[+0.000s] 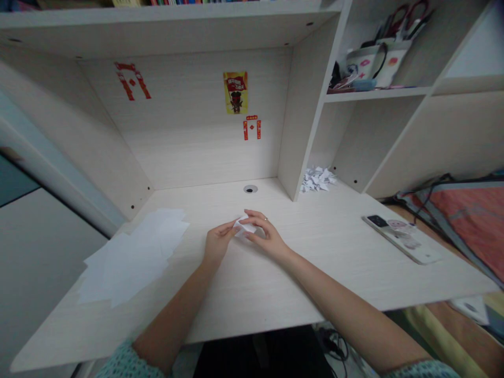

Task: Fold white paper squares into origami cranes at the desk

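A small folded white paper (243, 228) was pinched between the fingertips of the left hand (218, 242) and the right hand (264, 235), both half closed on it over a pale wood-grain desk (252, 283). Left of the left hand lay overlapping loose white sheets (129, 257), and right of the right hand lay a face-down phone (401, 239). Beyond both hands, a heap of folded paper pieces (317, 179) sat against a built-in shelf unit (303, 105).
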Demonstrator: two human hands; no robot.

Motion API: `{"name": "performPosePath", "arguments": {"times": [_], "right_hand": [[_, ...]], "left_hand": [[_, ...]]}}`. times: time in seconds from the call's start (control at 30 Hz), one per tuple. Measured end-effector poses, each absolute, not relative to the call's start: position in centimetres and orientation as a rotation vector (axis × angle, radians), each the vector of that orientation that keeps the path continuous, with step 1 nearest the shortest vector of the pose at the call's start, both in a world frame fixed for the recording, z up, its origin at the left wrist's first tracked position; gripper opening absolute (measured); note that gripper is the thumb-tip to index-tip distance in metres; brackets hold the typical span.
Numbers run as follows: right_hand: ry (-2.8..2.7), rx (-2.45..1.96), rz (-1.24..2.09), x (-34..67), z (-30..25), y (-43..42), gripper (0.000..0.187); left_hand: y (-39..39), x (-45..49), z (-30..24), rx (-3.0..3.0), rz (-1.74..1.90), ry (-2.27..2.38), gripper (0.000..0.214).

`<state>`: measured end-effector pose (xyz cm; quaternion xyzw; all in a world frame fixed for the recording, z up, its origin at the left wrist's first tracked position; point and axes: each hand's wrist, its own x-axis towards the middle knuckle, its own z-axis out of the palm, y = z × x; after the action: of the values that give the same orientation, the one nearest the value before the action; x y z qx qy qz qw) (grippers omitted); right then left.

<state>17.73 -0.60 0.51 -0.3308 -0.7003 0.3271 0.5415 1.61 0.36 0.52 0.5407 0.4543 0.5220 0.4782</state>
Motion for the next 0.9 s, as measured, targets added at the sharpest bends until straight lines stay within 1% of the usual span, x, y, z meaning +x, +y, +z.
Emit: {"name": "performPosePath", "arguments": {"times": [0.1, 0.23, 0.3, 0.47, 0.57, 0.77, 0.9], "right_hand": [[-1.666, -0.774, 0.822, 17.7, 0.4, -0.6, 0.03], [-1.664, -0.752, 0.944, 17.5, -0.1, -0.3, 0.041], [-1.638, -0.732, 0.979, 17.3, -0.5, -0.1, 0.044], [-1.527, -0.713, 1.051, 17.0, -0.7, 0.1, 0.028], [-1.496, -0.739, 1.082, 16.9, -0.8, 0.2, 0.024], [-1.277, -0.799, 1.216, 16.5, -1.5, 0.5, 0.025], [-1.193, -0.792, 1.128, 16.9, -1.2, 0.7, 0.031]], "left_hand": [[0.4, 1.5, 0.5, 1.326, 1.269, 1.095, 0.032], [0.5, 1.4, 0.2, 1.272, 1.244, 1.053, 0.034], [0.5, 1.4, 0.1, 1.221, 1.225, 1.022, 0.036], [0.4, 1.5, 0.1, 1.138, 1.212, 0.996, 0.039], [0.3, 1.6, 0.3, 1.101, 1.227, 1.017, 0.039], [0.5, 1.6, 0.2, 1.105, 1.291, 1.1, 0.037], [0.6, 1.6, 0.3, 1.262, 1.28, 1.153, 0.031]]}}
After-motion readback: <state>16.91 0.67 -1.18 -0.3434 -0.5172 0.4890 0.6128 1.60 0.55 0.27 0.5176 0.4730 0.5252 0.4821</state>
